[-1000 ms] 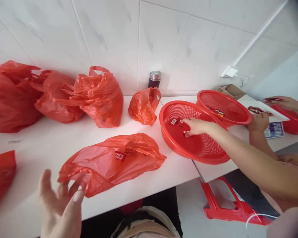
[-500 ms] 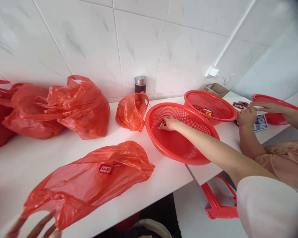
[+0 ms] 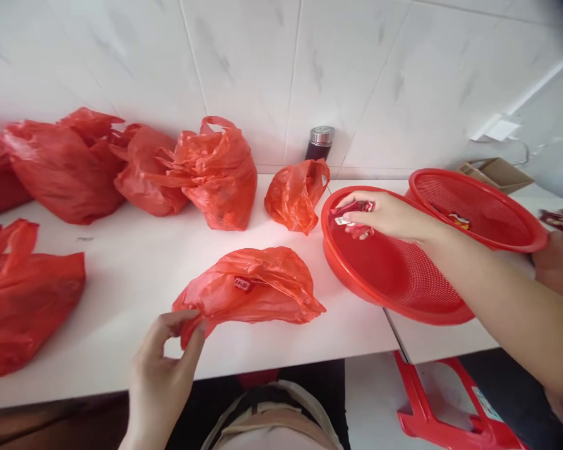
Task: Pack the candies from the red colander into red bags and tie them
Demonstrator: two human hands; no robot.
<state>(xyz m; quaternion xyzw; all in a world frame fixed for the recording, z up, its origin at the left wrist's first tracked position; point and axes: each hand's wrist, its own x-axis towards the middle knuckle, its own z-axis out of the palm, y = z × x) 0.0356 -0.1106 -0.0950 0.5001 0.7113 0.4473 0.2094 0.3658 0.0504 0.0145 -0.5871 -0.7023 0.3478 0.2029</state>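
My left hand (image 3: 162,365) pinches the gathered end of a thin red plastic bag (image 3: 272,306) lying on the white table. Through its film a small packet with a red and white label (image 3: 242,284) shows. My right hand (image 3: 389,215) is closed around small red-and-white wrapped packets (image 3: 356,231) above the left part of a red perforated plastic basket (image 3: 344,272). Its fingers partly cover the packets, so their contents cannot be made out. The visible bottom of this basket is bare red plastic.
Several filled red bags (image 3: 223,181) line the wall, with a smaller red bag (image 3: 293,197) beside a dark flask (image 3: 319,144). A second red basket (image 3: 488,231) holds a few packets. Behind it sits a cardboard box (image 3: 497,175). A red stool (image 3: 413,406) stands below; a co-worker's hand (image 3: 560,259) is at right.
The view has turned left. My left hand has gone from spread fingers at the bag's opening to a pinch, and the bag is more bunched. My right hand has risen from the basket bottom with packets.
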